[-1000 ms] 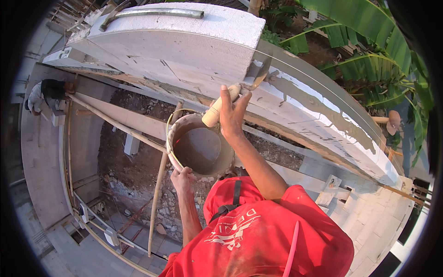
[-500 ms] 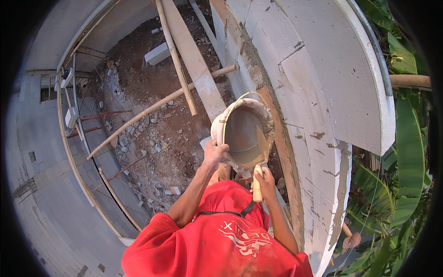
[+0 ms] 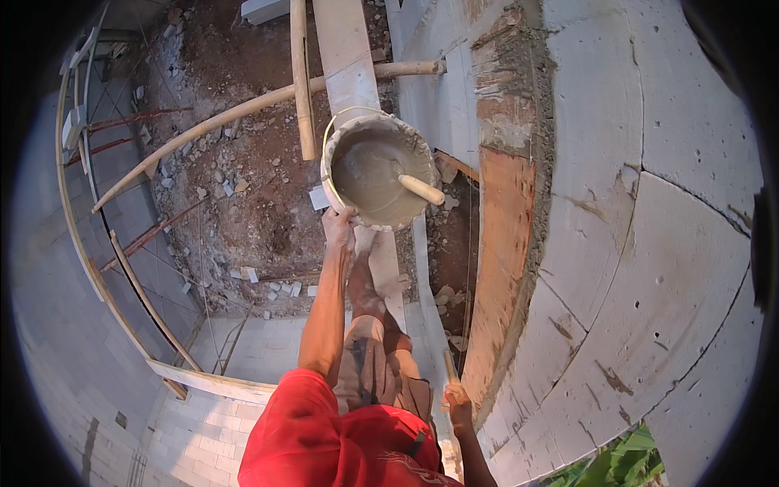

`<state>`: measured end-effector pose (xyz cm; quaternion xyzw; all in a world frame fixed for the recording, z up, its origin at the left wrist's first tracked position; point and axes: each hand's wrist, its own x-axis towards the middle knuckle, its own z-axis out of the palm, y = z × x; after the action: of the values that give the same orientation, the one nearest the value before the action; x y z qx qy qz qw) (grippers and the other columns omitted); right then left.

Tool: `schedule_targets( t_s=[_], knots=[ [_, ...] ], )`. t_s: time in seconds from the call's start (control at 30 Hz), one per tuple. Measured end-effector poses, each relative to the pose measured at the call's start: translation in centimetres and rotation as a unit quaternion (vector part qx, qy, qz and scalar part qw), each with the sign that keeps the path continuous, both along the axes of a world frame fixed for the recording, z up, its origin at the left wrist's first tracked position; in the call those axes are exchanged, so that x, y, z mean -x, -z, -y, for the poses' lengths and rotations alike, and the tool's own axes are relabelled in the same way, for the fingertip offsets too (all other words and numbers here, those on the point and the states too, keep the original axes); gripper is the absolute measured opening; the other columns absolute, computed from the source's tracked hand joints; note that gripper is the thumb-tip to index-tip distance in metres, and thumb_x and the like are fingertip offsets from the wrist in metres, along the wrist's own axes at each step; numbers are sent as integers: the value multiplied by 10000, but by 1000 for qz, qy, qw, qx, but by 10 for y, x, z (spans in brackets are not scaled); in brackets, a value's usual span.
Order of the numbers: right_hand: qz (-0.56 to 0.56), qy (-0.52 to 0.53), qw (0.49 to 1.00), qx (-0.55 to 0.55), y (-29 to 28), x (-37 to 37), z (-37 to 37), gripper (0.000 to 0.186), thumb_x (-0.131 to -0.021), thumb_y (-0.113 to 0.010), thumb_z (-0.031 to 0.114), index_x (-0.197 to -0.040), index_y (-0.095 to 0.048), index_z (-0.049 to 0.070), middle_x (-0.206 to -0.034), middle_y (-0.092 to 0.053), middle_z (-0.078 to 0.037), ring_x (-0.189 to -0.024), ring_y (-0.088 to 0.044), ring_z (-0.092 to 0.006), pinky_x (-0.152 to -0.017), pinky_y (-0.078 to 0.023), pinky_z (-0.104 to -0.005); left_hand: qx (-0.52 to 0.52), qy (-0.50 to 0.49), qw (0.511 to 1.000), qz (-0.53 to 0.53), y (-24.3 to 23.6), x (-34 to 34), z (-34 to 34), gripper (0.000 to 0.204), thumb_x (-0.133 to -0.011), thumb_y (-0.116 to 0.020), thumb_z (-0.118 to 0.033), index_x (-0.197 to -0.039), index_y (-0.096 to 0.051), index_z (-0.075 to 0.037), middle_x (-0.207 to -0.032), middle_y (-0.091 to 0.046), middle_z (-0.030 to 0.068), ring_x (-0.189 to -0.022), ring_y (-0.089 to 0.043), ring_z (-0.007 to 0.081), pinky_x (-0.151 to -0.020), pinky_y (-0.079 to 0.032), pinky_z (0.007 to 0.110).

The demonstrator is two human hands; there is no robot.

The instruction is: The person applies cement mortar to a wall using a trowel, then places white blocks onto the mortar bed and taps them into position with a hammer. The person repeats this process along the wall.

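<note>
My left hand [image 3: 339, 227] is closed on the near rim of a pale plastic bucket [image 3: 331, 193], which hangs out in front of me over a plank. Grey wet mortar [image 3: 365, 166] fills part of it, and a thin wire handle lies against its far left side. A trowel [image 3: 422, 190] rests in the bucket, its blade sunk in the mortar and its wooden handle leaning over the right rim. Low at my right side, my right hand [image 3: 458, 403] is closed around a pale wooden pole [image 3: 450, 368]; its fingers are partly hidden.
The narrow plank [image 3: 345, 49] runs ahead under my bare feet, with rubble ground [image 3: 260, 195] below. Bamboo poles [image 3: 243, 114] cross it at the left and ahead. Close on my right rises a pale block wall [image 3: 600, 227] with an orange-brown board [image 3: 507, 268] along it.
My right hand has left the trowel, now standing in the bucket, and moved down to a wooden pole. My left hand has carried the bucket forward and left. The view has turned.
</note>
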<state>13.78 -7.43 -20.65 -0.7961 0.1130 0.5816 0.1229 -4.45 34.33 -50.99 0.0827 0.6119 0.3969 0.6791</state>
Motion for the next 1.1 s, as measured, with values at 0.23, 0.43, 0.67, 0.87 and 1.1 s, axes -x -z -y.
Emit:
schedule_targets(
  t_s=[0.23,0.43,0.67,0.87,1.1],
  knots=[
    [-60,118,989,58,37,-4,64,269,-974,-589,132,-1235,-617,73,-922,-688,-67,-796,-702,-175,-684,-576,-299,-76,-165,977,111,168,-1,-62,323,-827,-649,28,-1137,-601,-49,-1012,-680,60,-877,-684,197,-797,-609,377],
    [-82,124,981,122,32,15,89,296,-1005,-626,256,-1229,-602,64,-926,-694,-99,-802,-712,-198,-692,-581,-325,-52,-219,961,157,216,3,-36,353,-900,-728,-92,-1207,-573,-11,-1177,-646,96,-1086,-632,243,-1002,-539,411],
    [-75,164,977,111,28,44,113,334,-992,-654,348,-1182,-629,75,-937,-691,-102,-807,-708,-194,-703,-577,-322,89,-54,990,99,197,16,-26,866,-959,-682,-493,-1541,-284,8,-1590,-327,185,-1369,-469,426,-1101,-452,533],
    [-16,211,977,31,22,84,118,307,-994,-645,330,-1173,-639,80,-925,-696,-83,-792,-699,-175,-686,-586,-328,188,356,909,-111,88,4,44,303,-936,-738,-347,-946,-557,-104,-717,-613,18,-508,-515,106,-436,-431,291],
    [155,169,973,31,33,170,171,283,-946,-666,357,-1083,-691,110,-866,-741,-108,-730,-733,-204,-647,-606,-355,159,702,692,-50,-61,-95,99,499,-961,-672,-276,-1381,-539,-43,-1326,-641,117,-1187,-647,327,-930,-554,473]
  ],
)
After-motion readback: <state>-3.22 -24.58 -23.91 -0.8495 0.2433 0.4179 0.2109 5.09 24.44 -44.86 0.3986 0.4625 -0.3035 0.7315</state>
